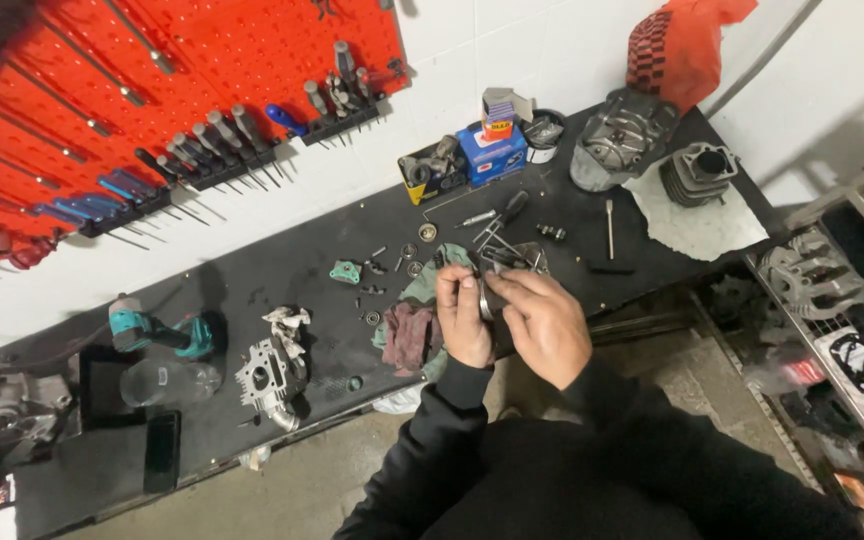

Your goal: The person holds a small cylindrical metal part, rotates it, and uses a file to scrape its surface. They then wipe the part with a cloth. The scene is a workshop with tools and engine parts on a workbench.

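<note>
Held between both hands just above the desk's (pixel 282 262) front edge: a small round metal part (pixel 486 296), grey and cylindrical, mostly hidden by fingers. Left hand (pixel 463 318) wrapped around its near side, fingers curled and thumb up; right hand (pixel 542 322) closed over its far side from above, knuckles toward the camera, fingertips pressing at the rim. Both wrists bent inward, black sleeves meeting low at the chest. Judged as the middle of a fitting or prying step on the part, something being seated or worked loose at its edge; exact contact too hidden to tell. Next move probably calls for a firm hold from the left and fine fingertip pressure from the right, without letting the piece slip. Directly under the part, a dark red rag (pixel 411 336) on a green cloth. Just beyond the part, loose pliers (pixel 500 218) and pins, washers and a small green gasket piece (pixel 346 271). Further left of the part, a grey cylinder head (pixel 268 372) and a teal power tool (pixel 157 332). Far behind the part, small boxes, a finned cylinder (pixel 697 173) on white paper, and a red pegboard (pixel 232 60) of screwdrivers.
</note>
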